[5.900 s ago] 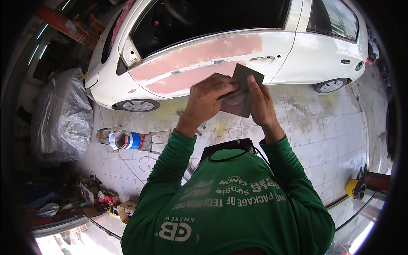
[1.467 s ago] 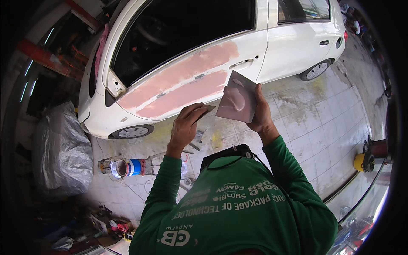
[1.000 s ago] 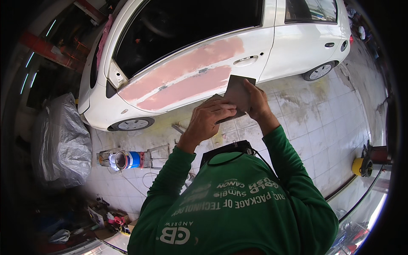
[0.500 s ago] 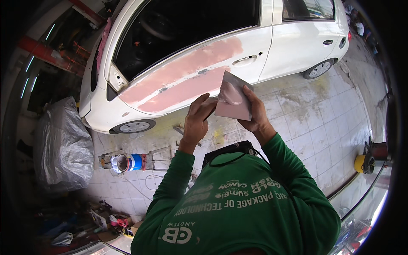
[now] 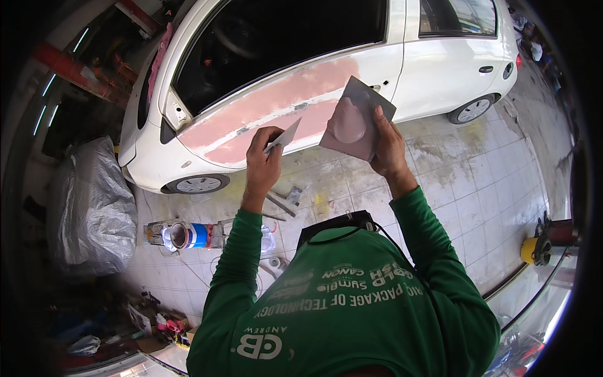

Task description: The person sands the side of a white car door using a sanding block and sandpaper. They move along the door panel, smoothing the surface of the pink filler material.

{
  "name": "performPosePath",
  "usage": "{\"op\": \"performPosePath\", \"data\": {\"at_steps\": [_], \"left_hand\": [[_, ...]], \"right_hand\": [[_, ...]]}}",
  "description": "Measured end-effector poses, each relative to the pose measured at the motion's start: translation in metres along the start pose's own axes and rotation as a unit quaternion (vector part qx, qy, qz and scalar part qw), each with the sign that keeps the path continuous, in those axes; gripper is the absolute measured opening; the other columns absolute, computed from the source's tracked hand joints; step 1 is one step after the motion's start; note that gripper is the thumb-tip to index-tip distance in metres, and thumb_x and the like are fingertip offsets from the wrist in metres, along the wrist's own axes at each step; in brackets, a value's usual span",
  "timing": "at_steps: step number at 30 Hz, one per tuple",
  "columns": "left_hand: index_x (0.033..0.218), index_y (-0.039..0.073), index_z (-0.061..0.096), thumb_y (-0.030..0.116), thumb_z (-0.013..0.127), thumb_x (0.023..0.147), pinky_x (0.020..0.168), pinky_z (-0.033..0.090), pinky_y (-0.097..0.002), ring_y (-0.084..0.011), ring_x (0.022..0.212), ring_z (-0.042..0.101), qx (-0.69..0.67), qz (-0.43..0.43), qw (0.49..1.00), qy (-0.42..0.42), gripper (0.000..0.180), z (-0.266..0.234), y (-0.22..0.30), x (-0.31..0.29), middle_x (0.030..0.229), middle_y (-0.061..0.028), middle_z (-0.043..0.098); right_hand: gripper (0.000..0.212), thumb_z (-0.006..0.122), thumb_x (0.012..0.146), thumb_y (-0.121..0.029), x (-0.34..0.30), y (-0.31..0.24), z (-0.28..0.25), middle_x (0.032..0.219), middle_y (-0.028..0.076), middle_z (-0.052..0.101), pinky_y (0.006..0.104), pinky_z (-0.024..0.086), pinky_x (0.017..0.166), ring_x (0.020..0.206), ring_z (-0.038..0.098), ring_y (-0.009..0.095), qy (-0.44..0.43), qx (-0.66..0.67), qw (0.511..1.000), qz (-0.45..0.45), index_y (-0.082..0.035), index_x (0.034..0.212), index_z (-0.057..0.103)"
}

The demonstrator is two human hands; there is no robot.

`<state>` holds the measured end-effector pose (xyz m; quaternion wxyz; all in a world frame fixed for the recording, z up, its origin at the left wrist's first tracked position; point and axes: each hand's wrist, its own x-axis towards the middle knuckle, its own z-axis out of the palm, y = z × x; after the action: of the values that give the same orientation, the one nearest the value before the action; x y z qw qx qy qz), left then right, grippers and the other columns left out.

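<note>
My left hand (image 5: 262, 163) grips a thin flat putty spreader (image 5: 284, 136), its blade pointing up and right. My right hand (image 5: 388, 143) holds a square mixing board (image 5: 356, 118) by its lower right edge; a round mound of pinkish filler sits on its face. The two tools are a short gap apart. Beyond them stands a white car (image 5: 440, 69) whose front door carries a long patch of pink filler (image 5: 276, 107). Both my sleeves are green.
A tin can with a blue band (image 5: 187, 235) stands on the tiled floor at the left, with loose tools (image 5: 286, 200) nearby. A grey covered bundle (image 5: 91, 207) lies far left. A yellow machine (image 5: 537, 248) sits at the right. Clutter fills the lower left corner.
My left hand has drawn the spreader away from the board, leaving a gap. The board has tilted so that its filler-covered face shows.
</note>
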<state>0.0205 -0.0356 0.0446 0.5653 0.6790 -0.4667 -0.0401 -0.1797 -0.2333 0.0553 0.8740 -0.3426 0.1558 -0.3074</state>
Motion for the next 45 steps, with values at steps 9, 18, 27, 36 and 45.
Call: {"op": "performPosePath", "data": {"at_steps": [9,18,27,36,45], "left_hand": [[0.138,-0.001,0.059,-0.004,0.057,0.100,0.110,0.055,-0.0465,-0.0298,0.124,0.068,-0.598,-0.340,0.721,0.084,0.038,0.072,0.024,-0.038,0.132,-0.0152,0.069],[0.143,-0.005,0.054,-0.007,0.055,0.096,0.112,0.053,-0.0471,-0.0323,0.126,0.066,-0.572,-0.390,0.719,0.065,0.047,0.079,0.007,-0.034,0.135,-0.0166,0.067],[0.123,-0.002,0.070,-0.014,0.059,0.091,0.099,0.057,-0.0375,-0.0276,0.112,0.070,0.075,0.158,0.977,0.118,0.036,0.071,0.072,0.026,0.126,-0.0175,0.068],[0.124,0.009,0.076,-0.012,0.066,0.083,0.101,0.058,-0.0457,-0.0387,0.122,0.065,0.198,0.060,0.978,-0.003,0.047,0.132,0.030,-0.063,0.136,-0.0136,0.065],[0.111,0.001,0.075,-0.016,0.062,0.073,0.092,0.061,-0.0428,-0.0342,0.111,0.071,0.262,0.078,0.960,-0.053,0.044,0.072,0.080,-0.019,0.115,-0.0147,0.073]], "right_hand": [[0.058,0.043,0.116,-0.043,0.015,0.036,-0.031,0.111,0.004,0.065,0.0346,0.053,0.074,0.093,0.062,0.018,0.055,-0.159,0.975,-0.146,-0.001,0.154,0.047],[0.062,0.047,0.114,-0.045,-0.031,0.040,-0.024,0.139,0.017,0.062,0.0368,0.044,0.111,0.128,0.058,0.026,-0.097,-0.357,0.917,-0.151,0.005,0.151,0.049],[0.055,0.051,0.113,-0.040,-0.018,0.026,-0.077,0.140,0.017,0.064,0.0402,0.052,0.103,0.122,0.066,0.031,-0.108,-0.256,0.960,0.032,0.003,0.148,0.052],[0.056,0.049,0.111,-0.039,-0.016,-0.002,-0.092,0.142,0.017,0.063,0.0472,0.054,0.108,0.128,0.063,0.032,-0.042,0.147,0.965,0.215,-0.002,0.153,0.046],[0.067,0.041,0.114,-0.050,0.025,-0.051,-0.078,0.144,0.019,0.061,0.0408,0.058,0.106,0.131,0.064,0.030,-0.098,0.000,0.980,0.175,0.004,0.154,0.043]]}}
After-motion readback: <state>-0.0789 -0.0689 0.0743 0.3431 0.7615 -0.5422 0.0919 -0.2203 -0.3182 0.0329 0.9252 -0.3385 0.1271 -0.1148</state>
